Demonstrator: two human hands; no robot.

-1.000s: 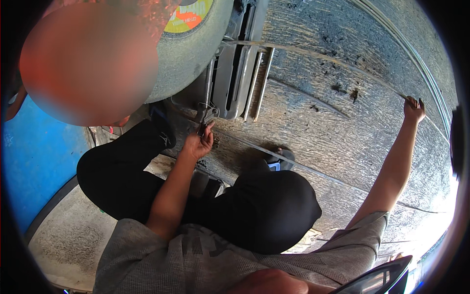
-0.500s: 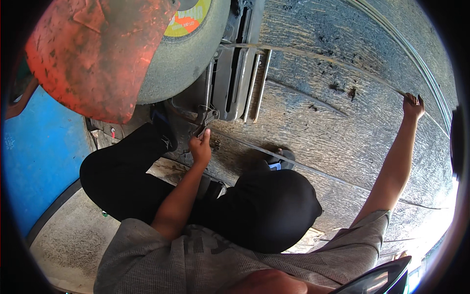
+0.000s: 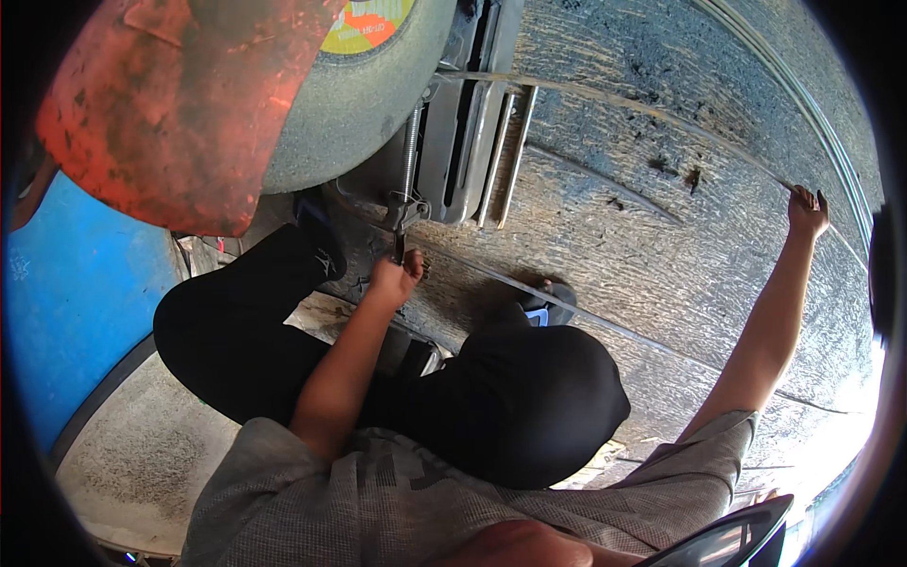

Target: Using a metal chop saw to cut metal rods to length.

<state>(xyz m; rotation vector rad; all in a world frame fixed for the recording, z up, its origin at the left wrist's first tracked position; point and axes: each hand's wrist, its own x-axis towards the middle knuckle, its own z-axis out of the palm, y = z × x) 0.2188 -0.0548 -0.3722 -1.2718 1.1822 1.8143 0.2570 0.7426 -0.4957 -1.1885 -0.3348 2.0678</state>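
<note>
My left hand (image 3: 395, 276) has its fingers curled around the crank handle (image 3: 400, 244) at the near end of a threaded clamp screw (image 3: 412, 156). The screw belongs to a cut-off saw with a large grey abrasive disc (image 3: 350, 132) and a scuffed red guard (image 3: 179, 113). Far out to the right, my right hand (image 3: 808, 213) grips a long thin metal bar (image 3: 652, 112). From that hand the bar runs left to the saw's metal base (image 3: 466, 161), near the clamp; its exact seat there is hidden by the disc.
Two short bars (image 3: 505, 156) lie beside the saw base. Several long thin rods (image 3: 803, 94) curve along the far right of the worn plank floor (image 3: 605, 246). A blue panel (image 3: 85, 302) stands at left. My bent, black-clad legs (image 3: 510, 406) are close below the saw.
My left hand has turned with the crank handle, which now points more toward me. The whole view has shifted slightly; my right hand keeps its grip on the bar.
</note>
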